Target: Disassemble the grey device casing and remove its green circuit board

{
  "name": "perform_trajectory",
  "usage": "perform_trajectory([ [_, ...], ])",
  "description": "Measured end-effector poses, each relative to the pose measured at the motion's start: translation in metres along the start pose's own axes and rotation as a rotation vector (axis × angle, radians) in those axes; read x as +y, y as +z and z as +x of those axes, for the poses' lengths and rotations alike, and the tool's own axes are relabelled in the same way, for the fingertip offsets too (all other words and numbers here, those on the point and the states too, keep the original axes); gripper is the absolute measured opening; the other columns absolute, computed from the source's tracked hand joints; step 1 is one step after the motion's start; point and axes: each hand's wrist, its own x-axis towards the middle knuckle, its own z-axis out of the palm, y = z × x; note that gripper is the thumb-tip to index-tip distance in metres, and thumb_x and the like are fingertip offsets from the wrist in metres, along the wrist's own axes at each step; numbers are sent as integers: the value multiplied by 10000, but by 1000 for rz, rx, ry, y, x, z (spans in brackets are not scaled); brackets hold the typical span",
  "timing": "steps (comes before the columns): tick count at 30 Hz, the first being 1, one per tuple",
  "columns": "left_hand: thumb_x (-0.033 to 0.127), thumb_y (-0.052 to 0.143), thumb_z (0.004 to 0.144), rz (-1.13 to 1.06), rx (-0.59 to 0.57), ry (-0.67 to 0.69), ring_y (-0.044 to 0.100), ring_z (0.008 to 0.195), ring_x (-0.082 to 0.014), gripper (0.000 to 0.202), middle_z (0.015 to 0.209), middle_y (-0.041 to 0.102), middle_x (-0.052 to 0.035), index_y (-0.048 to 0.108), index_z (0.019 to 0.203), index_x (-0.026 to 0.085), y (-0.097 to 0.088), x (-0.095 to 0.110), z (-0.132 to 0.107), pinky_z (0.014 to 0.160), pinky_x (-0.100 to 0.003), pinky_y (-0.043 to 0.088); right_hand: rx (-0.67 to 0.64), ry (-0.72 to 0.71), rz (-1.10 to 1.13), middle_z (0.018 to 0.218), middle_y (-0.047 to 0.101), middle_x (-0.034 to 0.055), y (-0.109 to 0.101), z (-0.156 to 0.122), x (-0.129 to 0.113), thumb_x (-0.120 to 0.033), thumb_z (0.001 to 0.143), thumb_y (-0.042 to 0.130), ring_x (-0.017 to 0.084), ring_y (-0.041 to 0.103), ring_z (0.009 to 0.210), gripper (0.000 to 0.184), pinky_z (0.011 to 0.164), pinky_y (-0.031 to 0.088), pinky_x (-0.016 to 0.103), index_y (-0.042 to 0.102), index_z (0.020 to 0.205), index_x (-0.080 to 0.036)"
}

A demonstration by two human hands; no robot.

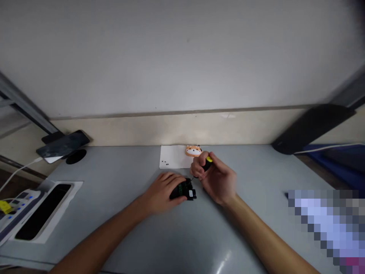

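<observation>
A small black device with a bit of green circuit board (190, 193) lies on the grey desk. My left hand (165, 192) is wrapped over its left side, thumb at the near edge and fingers across the top. In my right hand (215, 177) is a screwdriver (208, 163) with a black and yellow handle, its fingers closed round it. The thin shaft slants down to the left, and its tip is at the device's upper part; whether it sits in a screw I cannot tell. Just beyond lies white paper (173, 156) with several tiny dark pieces, probably screws, on it.
An orange animal-faced case (194, 151) rests on the paper's right side. At left are a phone on a stand (64, 146), a second phone (42, 213) and a power strip (23, 203). A black object (310, 127) leans at the right; a pixelated patch covers the lower right.
</observation>
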Motion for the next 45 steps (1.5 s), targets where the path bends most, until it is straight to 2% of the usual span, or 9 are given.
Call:
perform_trajectory([
  [6, 403, 706, 925, -3, -8, 5, 529, 1273, -258, 501, 1352, 627, -40, 529, 1379, 288, 1, 0, 1, 1111, -436, 422, 4, 19, -74, 703, 367, 14, 4, -3, 0, -452, 997, 445, 175, 341, 612, 367, 617, 350, 340, 564, 731, -230],
  [9, 413, 704, 927, -6, -5, 7, 527, 1274, -250, 493, 1350, 629, -39, 536, 1372, 281, 1, -1, 1, 1116, -427, 420, -6, -17, -84, 712, 396, 16, 5, -3, -1, -484, 992, 465, 176, 332, 615, 324, 609, 338, 333, 594, 821, -241],
  [14, 394, 695, 939, -1, 2, 44, 519, 1284, -242, 433, 1347, 634, -34, 567, 1336, 277, 1, -2, 1, 1124, -420, 415, -61, -2, -129, 673, 413, -3, 4, -2, -2, -374, 982, 512, 169, 320, 590, 160, 595, 329, 317, 584, 908, -251],
  [19, 397, 651, 966, 33, 9, 74, 525, 1269, -238, 254, 1349, 629, -31, 656, 1188, 276, 2, -4, -1, 1110, -420, 428, -43, -22, -154, 860, 519, 43, 1, -1, -2, -398, 959, 559, 204, 508, 779, 211, 742, 429, 350, 605, 844, -227],
  [29, 408, 625, 983, 46, 13, 92, 534, 1267, -243, 269, 1362, 624, -43, 656, 1217, 279, 3, -4, -1, 1100, -433, 434, 52, -49, -138, 744, 439, 21, -1, 6, 3, -504, 1017, 440, 177, 408, 625, 348, 622, 423, 333, 577, 825, -249],
  [33, 401, 630, 979, 49, 6, 92, 529, 1264, -244, 267, 1356, 627, -40, 660, 1214, 278, 2, -4, -1, 1099, -431, 432, 40, -58, -121, 724, 430, 1, -2, 4, 5, -493, 992, 499, 171, 391, 612, 245, 609, 391, 322, 551, 917, -265],
  [39, 392, 628, 981, 61, 7, 90, 526, 1269, -241, 262, 1358, 623, -37, 663, 1219, 289, 2, -3, -2, 1107, -429, 427, 56, -66, -222, 822, 531, 18, -1, 4, 1, -399, 973, 577, 180, 470, 698, 165, 672, 395, 322, 569, 893, -255],
  [42, 405, 624, 981, 60, 5, 93, 533, 1261, -245, 270, 1352, 628, -45, 663, 1219, 284, 2, -4, -1, 1094, -429, 438, 31, -64, -314, 851, 571, 47, -2, 6, -3, -420, 980, 563, 206, 508, 770, 212, 730, 422, 341, 633, 901, -236],
  [45, 402, 629, 977, 52, 9, 97, 539, 1248, -245, 265, 1341, 634, -44, 663, 1209, 279, 3, -4, -1, 1088, -428, 441, 11, -25, -272, 876, 577, 58, -4, 7, -3, -472, 989, 538, 214, 524, 775, 263, 739, 449, 355, 658, 969, -239],
])
